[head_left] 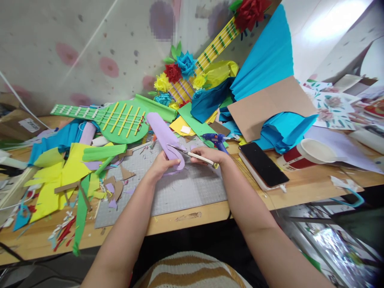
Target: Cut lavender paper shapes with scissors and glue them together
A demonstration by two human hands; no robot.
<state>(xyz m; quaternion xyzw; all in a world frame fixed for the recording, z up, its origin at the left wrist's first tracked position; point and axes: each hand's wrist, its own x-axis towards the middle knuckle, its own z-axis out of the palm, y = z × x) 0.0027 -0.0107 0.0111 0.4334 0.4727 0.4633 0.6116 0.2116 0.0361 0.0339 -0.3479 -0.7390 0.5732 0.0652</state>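
Note:
My left hand point(164, 163) pinches the near end of a long piece of purple paper point(160, 130), which is folded or curled over at that end. In my right hand point(207, 155) is a pair of scissors point(193, 155) with pale handles, its blades pointing left at the purple paper. The blades appear parted around the paper's edge. Both hands are above a grey cutting mat point(180, 196). Just beyond the right hand lies a blue hot glue gun point(216, 139).
A green paper guitar point(124, 124) lies behind on the left; a flower-covered yellow one point(216, 44) leans on the wall. Yellow paper scraps point(75, 164) spread leftward. On the right are cardboard point(273, 104), a phone point(264, 164) and a paper cup point(309, 154).

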